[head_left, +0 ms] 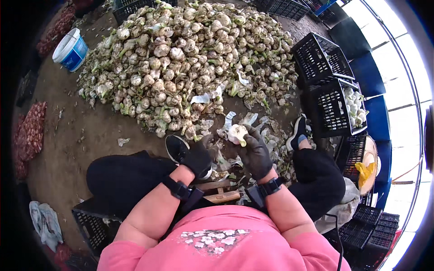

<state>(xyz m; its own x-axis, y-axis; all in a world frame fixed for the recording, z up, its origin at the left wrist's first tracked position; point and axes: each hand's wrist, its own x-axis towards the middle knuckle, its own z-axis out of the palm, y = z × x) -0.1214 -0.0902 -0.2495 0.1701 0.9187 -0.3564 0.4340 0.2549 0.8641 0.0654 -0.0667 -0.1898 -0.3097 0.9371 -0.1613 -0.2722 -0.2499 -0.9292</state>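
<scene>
Between the thumb and fingers of my right hand (256,153), in a dark glove, is a white garlic bulb (237,134) with its outer skin partly off and a greenish tip. My left hand (199,156), gloved too, is just left of the bulb, apart from it. Its fingers are curled together; whatever is in them is hidden. A large heap of dirty garlic bulbs (181,58) spreads on the ground ahead of me. Loose papery garlic skins (273,144) lie below and around my hands.
At the right, a black crate (327,108) holds cleaned white bulbs, next to another black crate (312,58). A white-and-blue bucket (72,52) stands far left. Red mesh sacks (31,135) lie at the left edge. A wooden piece (221,197) is between my legs.
</scene>
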